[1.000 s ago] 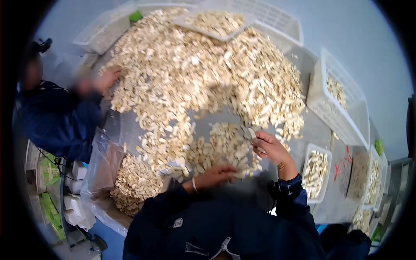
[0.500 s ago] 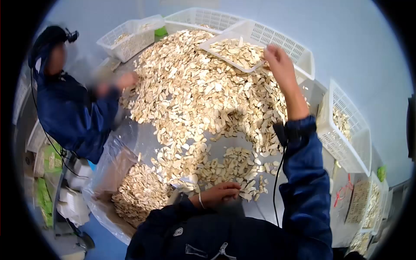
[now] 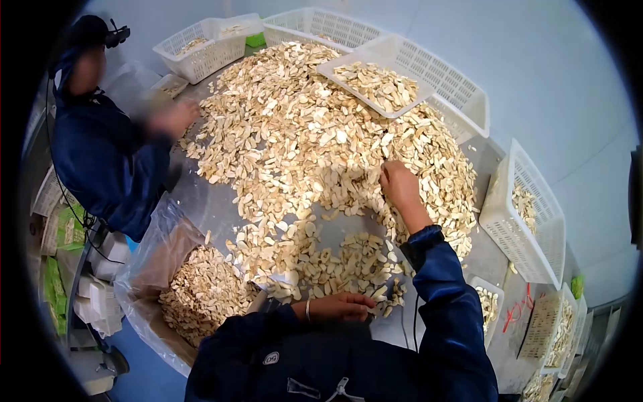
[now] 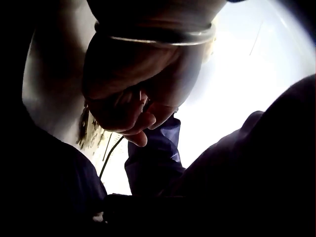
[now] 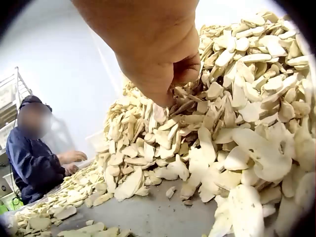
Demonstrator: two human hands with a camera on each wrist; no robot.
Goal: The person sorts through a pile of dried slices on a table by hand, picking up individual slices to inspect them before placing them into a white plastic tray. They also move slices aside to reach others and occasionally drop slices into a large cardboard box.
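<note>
A large heap of pale dried slices (image 3: 288, 127) covers the middle of the table. My right hand (image 3: 402, 187) reaches into the heap's near right slope, fingers bent downward. In the right wrist view, its thumb and fingertips meet among brownish slices (image 5: 185, 103); I cannot tell whether one is pinched. My left hand (image 3: 338, 307) lies low at the table's near side, beside a smaller spread of slices (image 3: 351, 264). The left wrist view shows that hand in shadow, fingers loosely curled, with nothing visible in them.
A shallow white tray of slices (image 3: 335, 69) sits on the heap's far side. White perforated baskets (image 3: 519, 221) line the back and right. A lined box of slices (image 3: 201, 295) stands near left. Another person (image 3: 107, 147) works at the left. A dark cord (image 3: 416, 321) hangs by my right sleeve.
My right hand, earlier holding a slice over the near spread, went out to the far tray, then came back to the heap. My left hand has stayed low at the near side, its fingers drawn in.
</note>
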